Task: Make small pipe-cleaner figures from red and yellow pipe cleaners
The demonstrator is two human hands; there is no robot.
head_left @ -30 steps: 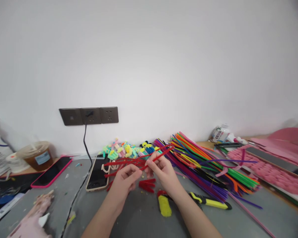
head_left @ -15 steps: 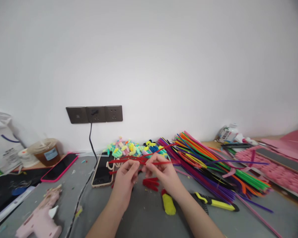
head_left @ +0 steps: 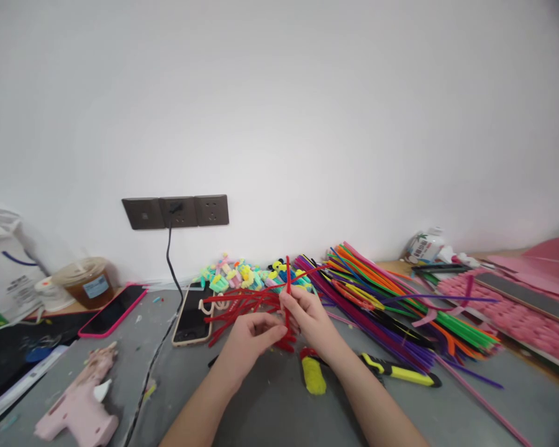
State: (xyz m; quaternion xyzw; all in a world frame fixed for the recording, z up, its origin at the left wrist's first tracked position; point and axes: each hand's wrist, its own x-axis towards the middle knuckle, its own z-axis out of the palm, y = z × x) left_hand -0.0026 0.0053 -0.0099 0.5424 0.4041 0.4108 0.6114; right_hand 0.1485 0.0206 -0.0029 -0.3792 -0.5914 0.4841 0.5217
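A red pipe cleaner (head_left: 287,273) stands upright between my two hands. My right hand (head_left: 310,316) pinches it around its middle with thumb and forefinger. At its lower end, my left hand (head_left: 256,341) has thumb and fingertips drawn together on it. Behind the hands lies a loose pile of red pipe cleaners (head_left: 242,304), partly over a phone. Just below my right hand rests a fuzzy yellow piece with a red end (head_left: 313,376). A black-and-yellow handled tool (head_left: 400,371), partly hidden by my right forearm, lies to the right.
Many coloured pipe cleaners (head_left: 377,292) spread at the right. Small pastel fuzzy figures (head_left: 242,273) lie against the wall. A phone (head_left: 190,323), a pink-cased phone (head_left: 114,310), a drink cup (head_left: 90,282) and a pink glue gun (head_left: 81,400) are leftward. A black cable (head_left: 168,254) runs from the socket.
The red pipe cleaner between my hands has gone from lying across to upright. My left hand has shifted slightly lower, and my right fingers have risen on it.
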